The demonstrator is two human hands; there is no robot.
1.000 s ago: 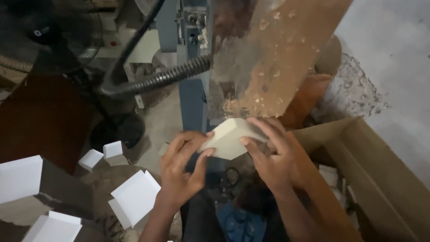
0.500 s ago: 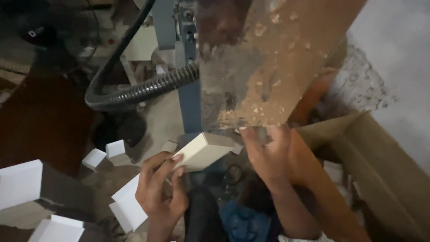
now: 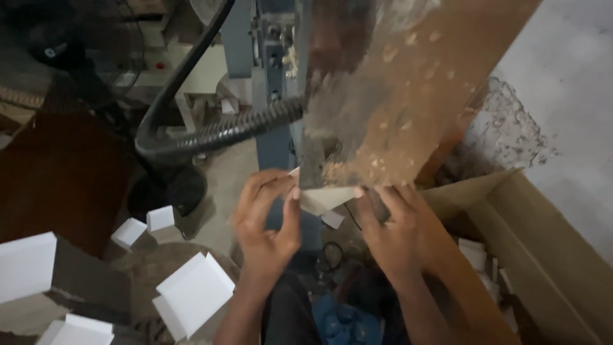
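Grip: left hand [image 3: 265,220], right hand [image 3: 389,233] pinch one white block [image 3: 322,198]

Two bare forearms without sleeves, left hand [image 3: 267,220] and right hand [image 3: 394,231] ungloved, no rings or watch visible

Dim indoor light, soft blur, murky shadows

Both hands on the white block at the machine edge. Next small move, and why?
Probably ease the pale white rectangular block a little further under the brown dusty board. The left hand and right hand pinch it from either side, and only its near corner shows below the board's edge, beside the blue machine column.
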